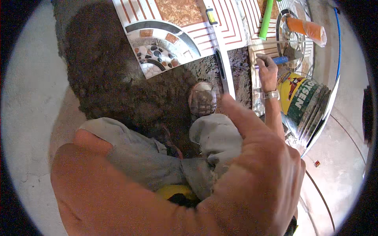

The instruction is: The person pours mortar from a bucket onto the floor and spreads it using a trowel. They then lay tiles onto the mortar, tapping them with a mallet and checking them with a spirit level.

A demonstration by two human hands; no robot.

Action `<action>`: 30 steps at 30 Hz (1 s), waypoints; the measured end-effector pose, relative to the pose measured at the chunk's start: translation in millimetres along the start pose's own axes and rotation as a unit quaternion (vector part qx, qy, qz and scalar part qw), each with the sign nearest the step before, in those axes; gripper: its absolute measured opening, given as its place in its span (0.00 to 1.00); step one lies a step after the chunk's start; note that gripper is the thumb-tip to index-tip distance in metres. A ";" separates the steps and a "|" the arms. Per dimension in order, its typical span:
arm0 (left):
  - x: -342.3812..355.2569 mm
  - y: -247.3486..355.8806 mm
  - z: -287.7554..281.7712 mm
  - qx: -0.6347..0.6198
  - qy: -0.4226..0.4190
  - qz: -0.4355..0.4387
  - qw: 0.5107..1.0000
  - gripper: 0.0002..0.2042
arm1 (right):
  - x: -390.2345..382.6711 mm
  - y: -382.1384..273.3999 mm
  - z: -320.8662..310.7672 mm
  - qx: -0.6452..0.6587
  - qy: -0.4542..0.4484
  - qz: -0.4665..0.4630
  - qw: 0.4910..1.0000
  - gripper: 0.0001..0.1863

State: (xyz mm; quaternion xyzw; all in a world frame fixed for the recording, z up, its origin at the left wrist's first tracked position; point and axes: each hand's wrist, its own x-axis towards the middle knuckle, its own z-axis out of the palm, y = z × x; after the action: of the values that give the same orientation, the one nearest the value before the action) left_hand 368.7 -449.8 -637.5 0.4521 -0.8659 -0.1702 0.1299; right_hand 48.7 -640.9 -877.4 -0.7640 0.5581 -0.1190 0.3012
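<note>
My left hand (pixel 262 169) looms large and blurred near the middle, its forearm crossing from the lower left. One finger points up toward a pale spirit level (pixel 228 80); the other fingers are hidden. Farther off at the right, my right hand (pixel 267 72), with a wristwatch, is curled around the blue handle of a trowel (pixel 280 60). Its grey blade lies over patterned tiles. The level runs along the edge of a tile (pixel 167 39) with a pebble-pattern corner, beside dark wet mortar (pixel 118 74).
A green and yellow bucket (pixel 303 100) stands tilted in view at the right. Beyond the trowel are an orange roll (pixel 305 29) and a green tube (pixel 266 19). My shoe (pixel 202 98) is on the mortar. A blue cord (pixel 339 39) runs along the right floor.
</note>
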 end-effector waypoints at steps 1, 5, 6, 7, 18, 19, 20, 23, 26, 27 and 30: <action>-0.7 -0.9 0.2 -0.001 0.006 0.007 1.000 0.18 | -0.2 -0.8 2.4 -0.010 -0.007 -0.011 1.000 0.14; -13.0 -12.8 10.7 -0.024 0.051 0.024 0.998 0.16 | -8.4 -21.6 21.3 -0.081 -0.014 0.047 0.995 0.12; -16.7 -22.1 16.2 -0.036 0.083 0.026 0.996 0.15 | -13.5 -31.2 29.6 -0.071 0.008 0.038 0.997 0.12; -22.2 -37.3 26.7 -0.054 0.118 0.004 0.992 0.14 | -18.5 -41.0 36.0 0.033 -0.032 0.028 0.999 0.13; -82.8 -203.3 152.0 -0.025 -0.025 -0.479 0.877 0.39 | -64.4 -78.6 72.1 -0.110 -0.083 -0.100 0.985 0.37; -77.3 -208.4 156.0 0.000 -0.022 -0.496 0.868 0.39 | -64.1 -77.3 71.9 -0.119 -0.100 -0.077 0.985 0.35; -72.1 -211.8 159.4 0.025 0.008 -0.497 0.867 0.40 | -64.0 -76.0 71.4 -0.107 -0.084 -0.083 0.987 0.33; -64.2 -208.4 168.8 0.023 -0.062 -0.526 0.848 0.42 | -65.1 -73.2 68.7 -0.106 -0.077 -0.080 0.988 0.30; -61.0 -203.2 176.9 0.046 -0.103 -0.531 0.840 0.43 | -64.7 -70.8 68.0 -0.102 -0.092 -0.066 0.988 0.28; -60.2 -202.2 179.7 0.069 -0.113 -0.545 0.828 0.43 | -63.3 -69.6 69.1 -0.094 -0.093 -0.054 0.990 0.26; -59.2 -201.6 184.3 0.063 -0.095 -0.547 0.829 0.44 | -64.6 -68.2 74.5 -0.094 -0.078 -0.049 0.991 0.24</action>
State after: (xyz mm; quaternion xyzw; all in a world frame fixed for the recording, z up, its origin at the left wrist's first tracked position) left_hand 480.8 -475.6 -892.2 0.8408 -0.4935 -0.2005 -0.0966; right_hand 118.0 -543.5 -885.8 -0.8225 0.5032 -0.0213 0.2643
